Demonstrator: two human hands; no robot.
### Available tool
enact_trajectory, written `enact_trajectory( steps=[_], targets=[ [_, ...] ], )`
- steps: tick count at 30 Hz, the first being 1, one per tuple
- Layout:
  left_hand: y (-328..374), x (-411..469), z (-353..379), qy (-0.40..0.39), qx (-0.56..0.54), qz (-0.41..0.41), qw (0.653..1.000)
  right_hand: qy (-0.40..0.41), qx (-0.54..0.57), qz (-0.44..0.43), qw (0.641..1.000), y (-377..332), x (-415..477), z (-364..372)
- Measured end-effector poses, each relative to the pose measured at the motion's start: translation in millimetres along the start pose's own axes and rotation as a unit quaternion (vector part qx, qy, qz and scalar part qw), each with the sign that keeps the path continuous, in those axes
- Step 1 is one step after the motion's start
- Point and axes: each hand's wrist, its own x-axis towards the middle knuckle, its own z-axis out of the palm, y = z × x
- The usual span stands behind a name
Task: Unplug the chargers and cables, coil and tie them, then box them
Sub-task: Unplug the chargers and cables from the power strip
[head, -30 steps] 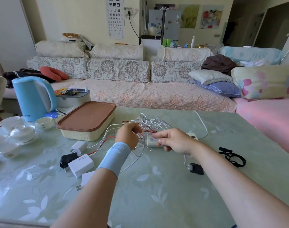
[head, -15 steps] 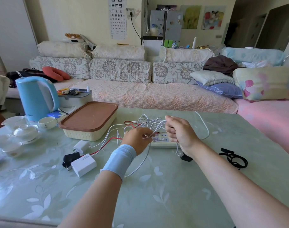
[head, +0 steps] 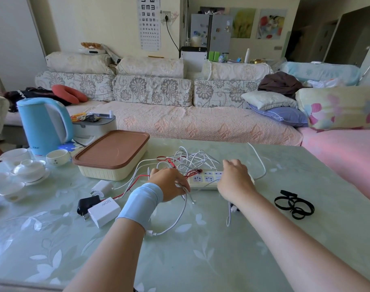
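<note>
Nearest the person, a loose white cable [head: 175, 222] looped across the green table [head: 201, 260], its plug end lying free by the left wrist. The left hand [head: 169, 183], palm down with fingers curled, pressed on a few white strands beside the power strip [head: 205, 180], probably to pin them while the tangle was sorted; whether it truly gripped them could not be told. The right hand [head: 234, 180] hovered over the strip's right end with fingers spread and holding nothing, likely steadying the strip or reaching for a plug.

To the left lay three unplugged chargers: a white block [head: 104, 210], a black one [head: 88, 205] touching it, and a smaller white one [head: 101, 186] just behind. Black ties [head: 293, 204] waited at the right, well apart.

Behind the hands sat the tangle of white and red cables [head: 188, 161], then the lidded box [head: 112, 157], not yet opened. Coiling seemed barely begun.
</note>
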Motion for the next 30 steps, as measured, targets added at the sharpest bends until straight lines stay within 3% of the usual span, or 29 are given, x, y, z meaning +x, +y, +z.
enact_trajectory(
  steps=[3,5,8,11,14,17,20,22,24,27,30],
  targets=[
    [1,-1,1,0.016,-0.034,-0.003,0.999,0.015,-0.061,-0.213,0.975,-11,-6,6],
    [-2,0,2,0.040,-0.111,-0.001,0.993,-0.057,-0.019,-0.266,0.962,-21,-12,11],
    [-9,-3,0,0.086,-0.190,0.009,0.978,-0.119,0.117,-0.227,0.959,-31,-15,21],
    [-19,-5,-3,0.113,-0.183,0.012,0.977,-0.079,0.126,-0.216,0.965,-30,-7,19],
    [-31,-7,-8,0.111,-0.195,0.011,0.974,-0.035,0.210,-0.194,0.957,-26,0,11],
    [-47,-7,-11,0.114,-0.120,-0.021,0.986,0.044,0.312,-0.163,0.935,-19,6,3],
    [-53,-12,-12,0.040,-0.010,-0.073,0.996,0.090,0.393,-0.107,0.909,-12,8,-1],
    [-47,-12,-12,0.025,0.010,-0.083,0.996,0.052,0.453,-0.091,0.885,-9,6,1],
    [-35,-11,-11,0.101,-0.051,-0.052,0.992,-0.009,0.499,-0.086,0.862,-9,4,4],
    [-15,-7,-11,0.228,-0.207,0.032,0.951,-0.096,0.545,-0.075,0.830,-15,1,0],
    [1,-6,-9,0.237,-0.200,0.056,0.949,-0.147,0.560,-0.073,0.812,-19,-2,-10]
  ],
)
